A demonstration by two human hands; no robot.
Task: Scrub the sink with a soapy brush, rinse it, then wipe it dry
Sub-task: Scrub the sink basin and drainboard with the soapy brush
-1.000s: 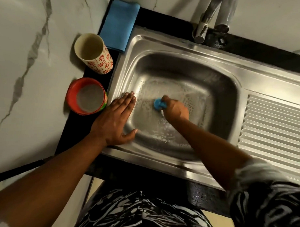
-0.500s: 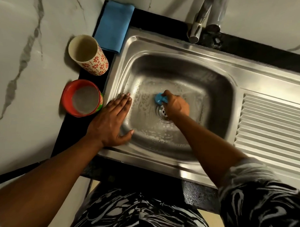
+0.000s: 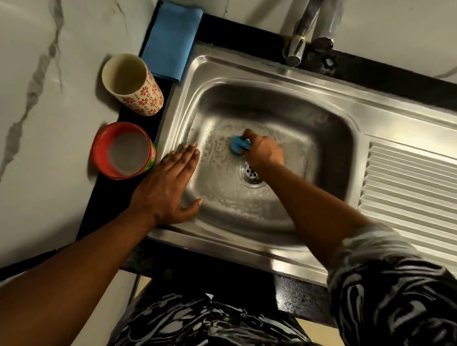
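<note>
The stainless steel sink (image 3: pixel 272 70) has a foamy, wet basin floor and a round drain (image 3: pixel 250 173) near its middle. My right hand (image 3: pixel 264 150) grips a small blue brush (image 3: pixel 237 144) and holds it against the basin floor, just up and left of the drain. My left hand (image 3: pixel 167 186) lies flat on the sink's left rim, fingers straight, thumb spread toward the basin. A folded blue cloth (image 3: pixel 171 38) lies on the counter at the sink's back left corner.
A patterned white and orange cup (image 3: pixel 133 84) and a red bowl (image 3: pixel 123 151) with pale liquid stand on the dark counter left of the sink. The faucet (image 3: pixel 301 33) rises at the back. A ribbed drainboard (image 3: pixel 415 195) extends to the right.
My right hand moved the brush back and a little left across the basin floor, uncovering the drain. My left hand stayed on the rim.
</note>
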